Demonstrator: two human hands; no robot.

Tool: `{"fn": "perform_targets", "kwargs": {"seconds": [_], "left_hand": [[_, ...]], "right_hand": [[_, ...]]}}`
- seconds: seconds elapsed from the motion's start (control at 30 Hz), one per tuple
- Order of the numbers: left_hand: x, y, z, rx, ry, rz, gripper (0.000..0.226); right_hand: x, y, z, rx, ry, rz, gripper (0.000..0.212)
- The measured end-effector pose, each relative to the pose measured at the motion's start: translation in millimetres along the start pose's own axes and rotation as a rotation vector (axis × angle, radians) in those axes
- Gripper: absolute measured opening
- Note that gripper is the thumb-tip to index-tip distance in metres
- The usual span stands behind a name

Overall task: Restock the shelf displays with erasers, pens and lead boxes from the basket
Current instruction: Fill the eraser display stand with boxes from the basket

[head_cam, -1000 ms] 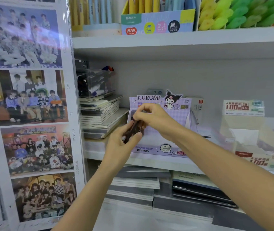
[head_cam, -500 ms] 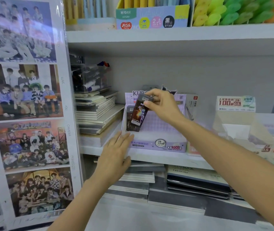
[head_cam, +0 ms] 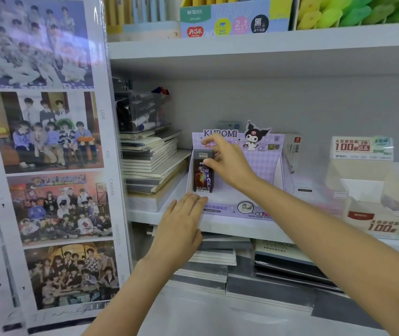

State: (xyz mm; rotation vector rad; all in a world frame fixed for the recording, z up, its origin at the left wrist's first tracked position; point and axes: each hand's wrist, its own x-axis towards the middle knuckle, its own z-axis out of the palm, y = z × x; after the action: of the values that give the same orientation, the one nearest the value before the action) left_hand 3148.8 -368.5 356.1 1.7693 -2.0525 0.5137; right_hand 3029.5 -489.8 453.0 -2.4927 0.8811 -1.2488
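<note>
Lead box upright at left end of purple display carton, right hand pinching its top, left hand flat, fingers straight, against carton's front corner

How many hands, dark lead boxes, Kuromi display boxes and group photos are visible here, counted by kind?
2 hands: left hand, right hand
1 dark lead box
1 Kuromi display box
4 group photos
Total: 8

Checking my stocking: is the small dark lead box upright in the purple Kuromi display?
Upright. The small dark lead box stands on end inside the purple cardboard display, barcode lowest.
</note>
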Motion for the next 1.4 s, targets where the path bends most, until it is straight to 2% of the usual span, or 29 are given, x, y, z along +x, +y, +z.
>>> {"fn": "perform_targets", "kwargs": {"seconds": [0.1,0.2,0.27,0.33,0.4,0.43,0.5,0.57,0.63,0.7,0.8,0.87,0.9,0.97,1.0,1.1,1.2,1.4], "left_hand": [[0,0,1,0.023,-0.019,-0.005,0.069],[2,2,-2,0.012,-0.050,-0.024,0.069],[2,8,-6,-0.041,-0.016,-0.046,0.066],[-1,22,-7,-0.175,0.120,-0.099,0.059],[-8,45,3,-0.321,0.352,-0.139,0.042],[-12,58,13,-0.378,0.459,-0.160,0.032],[-24,88,40,-0.511,0.546,-0.206,0.019],[-44,118,80,-0.642,0.472,-0.284,0.016],[-78,145,131,-0.692,0.275,-0.371,0.015],[-120,164,185,-0.648,-0.049,-0.419,0.014],[-193,179,253,-0.453,-0.626,-0.356,0.034],[-235,185,280,-0.406,-0.837,-0.292,0.049],[-251,188,288,-0.407,-0.897,-0.280,0.053],[-274,191,299,-0.420,-0.931,-0.265,0.056],[-281,191,303,-0.427,-0.913,-0.253,0.056],[-292,191,309,-0.441,-0.832,-0.218,0.054],[-295,189,312,-0.463,-0.791,-0.215,0.054],[-284,187,309,-0.457,-0.696,-0.218,0.049]], "right_hand": [[-6,9,8,-0.134,0.120,-0.059,0.027],[-11,11,7,-0.304,0.057,-0.044,0.040],[-23,5,-1,-0.315,0.033,-0.056,0.046],[-51,-4,-13,-0.148,0.141,-0.131,0.038],[-98,-8,-23,0.089,0.266,-0.187,0.018],[-125,-4,-25,0.174,0.290,-0.175,0.018],[-180,12,-21,0.229,0.260,-0.117,0.034],[-239,36,-9,0.226,0.173,-0.037,0.044],[-299,67,10,0.199,0.022,0.124,0.048],[-355,104,30,0.117,-0.185,0.353,0.046],[-432,161,55,-0.041,-0.572,0.685,0.029],[-478,186,71,-0.071,-0.701,0.926,0.023],[-498,193,78,-0.039,-0.730,1.053,0.033],[-529,199,95,-0.003,-0.757,1.207,0.061],[-540,200,105,-0.027,-0.753,1.226,0.069],[-554,199,129,-0.097,-0.670,1.227,0.080],[-558,201,140,-0.071,-0.551,1.275,0.059],[-551,214,109,0.243,-0.375,1.278,0.012]]}}
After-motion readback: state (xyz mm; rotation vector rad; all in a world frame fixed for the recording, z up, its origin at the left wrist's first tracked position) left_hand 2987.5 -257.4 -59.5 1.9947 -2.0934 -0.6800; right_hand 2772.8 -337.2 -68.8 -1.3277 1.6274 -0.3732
